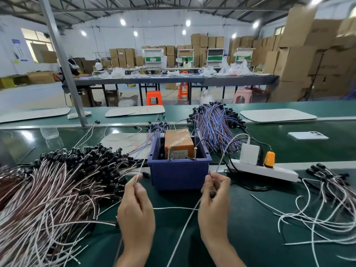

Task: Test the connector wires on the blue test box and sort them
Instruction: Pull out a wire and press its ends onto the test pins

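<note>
The blue test box (179, 173) stands in the middle of the green bench, holding an orange unit (179, 141) with two upright brass screws at its front rim. My left hand (135, 211) pinches the end of a white wire (140, 168) just left of the box. My right hand (214, 205) pinches another wire end near the box's right front corner, with a small dark connector in its palm. A white wire (185, 226) trails down between my hands. A large heap of brown-and-white connector wires (57, 189) lies at the left; a smaller spread (327, 209) lies at the right.
A white power strip (269, 171) with a white adapter and an orange plug sits right of the box. Blue-and-brown wires (215, 124) are bundled behind it. A phone (308, 135) lies at the far right. A metal post (63, 62) rises at the left.
</note>
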